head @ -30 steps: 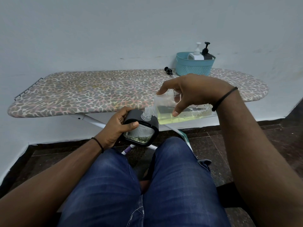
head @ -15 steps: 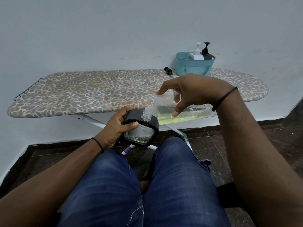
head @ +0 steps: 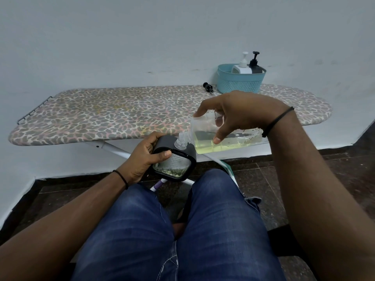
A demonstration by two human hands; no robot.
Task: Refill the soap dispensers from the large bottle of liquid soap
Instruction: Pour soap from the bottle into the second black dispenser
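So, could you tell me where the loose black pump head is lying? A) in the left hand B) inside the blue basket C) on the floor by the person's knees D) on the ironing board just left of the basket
D: the pump head lies on the ironing board, just left of the basket and outside it.
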